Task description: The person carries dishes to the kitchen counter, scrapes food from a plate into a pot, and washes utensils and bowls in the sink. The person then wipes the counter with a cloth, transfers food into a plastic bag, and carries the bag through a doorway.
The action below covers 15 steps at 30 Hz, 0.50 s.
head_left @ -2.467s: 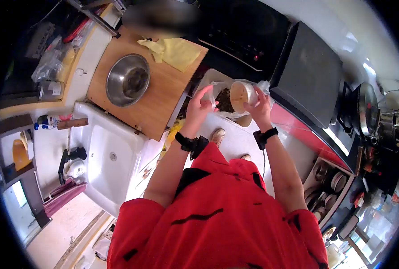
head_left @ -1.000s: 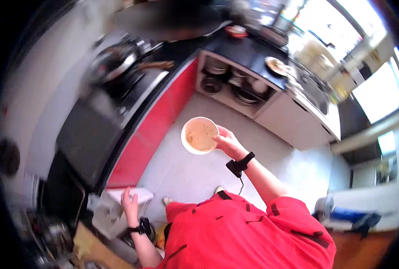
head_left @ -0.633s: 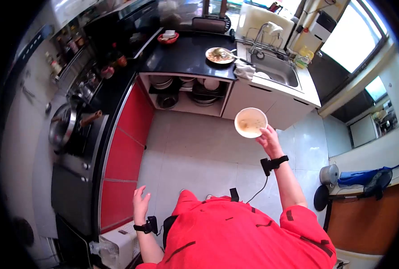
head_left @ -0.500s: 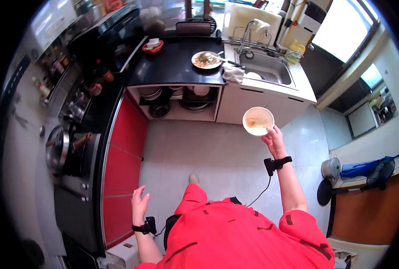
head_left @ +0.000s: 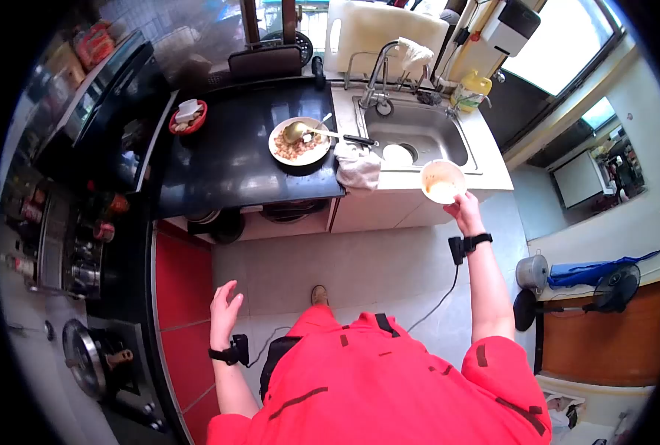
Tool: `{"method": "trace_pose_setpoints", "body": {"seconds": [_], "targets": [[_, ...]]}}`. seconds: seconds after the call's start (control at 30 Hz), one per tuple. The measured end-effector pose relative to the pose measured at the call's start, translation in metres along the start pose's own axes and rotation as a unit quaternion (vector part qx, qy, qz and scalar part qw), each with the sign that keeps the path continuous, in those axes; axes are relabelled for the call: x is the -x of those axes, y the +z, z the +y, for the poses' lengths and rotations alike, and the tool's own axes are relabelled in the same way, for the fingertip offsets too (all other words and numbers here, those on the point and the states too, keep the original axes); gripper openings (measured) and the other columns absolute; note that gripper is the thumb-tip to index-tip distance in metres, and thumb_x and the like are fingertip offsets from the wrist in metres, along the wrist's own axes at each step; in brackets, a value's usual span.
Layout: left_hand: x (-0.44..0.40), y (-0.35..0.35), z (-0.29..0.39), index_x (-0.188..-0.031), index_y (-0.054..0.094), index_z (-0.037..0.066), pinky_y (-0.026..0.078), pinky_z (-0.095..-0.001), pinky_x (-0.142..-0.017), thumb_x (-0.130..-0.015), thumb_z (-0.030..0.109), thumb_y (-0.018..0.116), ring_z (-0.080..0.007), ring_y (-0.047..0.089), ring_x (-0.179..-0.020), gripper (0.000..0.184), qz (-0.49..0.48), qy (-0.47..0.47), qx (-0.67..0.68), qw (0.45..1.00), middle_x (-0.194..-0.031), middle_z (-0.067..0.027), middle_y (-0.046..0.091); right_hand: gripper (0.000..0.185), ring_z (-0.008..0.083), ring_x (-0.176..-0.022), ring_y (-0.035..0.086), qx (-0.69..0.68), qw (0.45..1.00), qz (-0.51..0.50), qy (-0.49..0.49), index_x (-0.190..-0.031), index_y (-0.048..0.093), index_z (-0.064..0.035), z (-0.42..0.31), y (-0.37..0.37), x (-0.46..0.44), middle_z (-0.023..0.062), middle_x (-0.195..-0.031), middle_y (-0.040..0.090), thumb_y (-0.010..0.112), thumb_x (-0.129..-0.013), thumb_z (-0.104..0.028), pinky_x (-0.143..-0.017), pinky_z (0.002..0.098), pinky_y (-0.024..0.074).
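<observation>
My right hand (head_left: 466, 213) grips a white bowl (head_left: 443, 182) by its near rim. The bowl is tilted so its inside shows, with brownish food residue in it. It is held just in front of the sink (head_left: 449, 137), where another white dish (head_left: 397, 155) lies. Hanging over the floor by the red cabinet, my left hand (head_left: 225, 310) is empty, fingers apart. On the black counter stands a plate of food (head_left: 298, 152) with a ladle (head_left: 297, 133) resting in it. The ladle's black handle reaches over a crumpled cloth (head_left: 358, 167) at the counter's edge.
A red basket (head_left: 187, 117) sits at the counter's left. Behind the sink stand the faucet (head_left: 378, 78), a white cutting board (head_left: 386, 38) and a yellow bottle (head_left: 472, 90). A lidded pan (head_left: 85, 360) is on the stove; a metal pot (head_left: 532, 273) stands at the right wall.
The view has moved closer to the counter and sink. My right hand has brought the bowl nearer the sink's front edge. My left hand stays empty and low.
</observation>
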<state>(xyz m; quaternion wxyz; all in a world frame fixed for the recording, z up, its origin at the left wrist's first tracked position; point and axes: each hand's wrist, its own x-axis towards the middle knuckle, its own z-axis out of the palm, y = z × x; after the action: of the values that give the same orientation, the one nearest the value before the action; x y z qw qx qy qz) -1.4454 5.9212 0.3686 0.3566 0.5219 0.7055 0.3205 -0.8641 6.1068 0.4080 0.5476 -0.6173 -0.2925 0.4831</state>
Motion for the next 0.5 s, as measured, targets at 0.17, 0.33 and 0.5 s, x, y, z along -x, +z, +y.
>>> {"method": "trace_pose_setpoints", "body": {"seconds": [0.17, 0.33, 0.5], "targets": [[-0.081, 0.001, 0.038, -0.115, 0.056, 0.003, 0.045, -0.0320, -0.085, -0.078, 0.009, 0.061, -0.0225, 0.055, -0.096, 0.038, -0.017, -0.001, -0.025, 1.000, -0.108, -0.0104, 0.057, 0.030, 0.0209, -0.072, 0.060, 0.093, 0.995, 0.031, 0.012, -0.103, 0.050, 0.0025, -0.008, 0.028, -0.118, 0.0095, -0.086, 0.056, 0.044, -0.074, 0.000, -0.061, 0.0376, 0.0558], [-0.106, 0.003, 0.053, -0.116, 0.055, 0.003, 0.045, -0.0322, -0.084, -0.079, 0.012, 0.061, -0.0230, 0.055, -0.097, 0.038, 0.020, -0.037, -0.059, 0.997, -0.109, -0.0103, 0.057, 0.037, 0.0296, -0.096, 0.056, 0.142, 0.983, 0.058, 0.100, -0.110, 0.048, 0.0042, 0.009, 0.044, -0.213, 0.0154, -0.106, 0.053, 0.043, -0.074, 0.000, -0.069, 0.0438, 0.0565], [-0.066, 0.021, 0.062, -0.116, 0.055, 0.004, 0.045, -0.0334, -0.085, -0.079, 0.013, 0.061, -0.0240, 0.055, -0.099, 0.039, 0.119, -0.138, -0.026, 0.983, -0.109, -0.0111, 0.057, 0.030, 0.0246, -0.072, 0.058, 0.546, 0.802, -0.186, -0.151, -0.099, 0.053, -0.0049, 0.200, -0.063, -0.439, 0.0111, -0.075, 0.053, 0.063, -0.072, -0.013, -0.060, 0.0465, 0.0558]]}}
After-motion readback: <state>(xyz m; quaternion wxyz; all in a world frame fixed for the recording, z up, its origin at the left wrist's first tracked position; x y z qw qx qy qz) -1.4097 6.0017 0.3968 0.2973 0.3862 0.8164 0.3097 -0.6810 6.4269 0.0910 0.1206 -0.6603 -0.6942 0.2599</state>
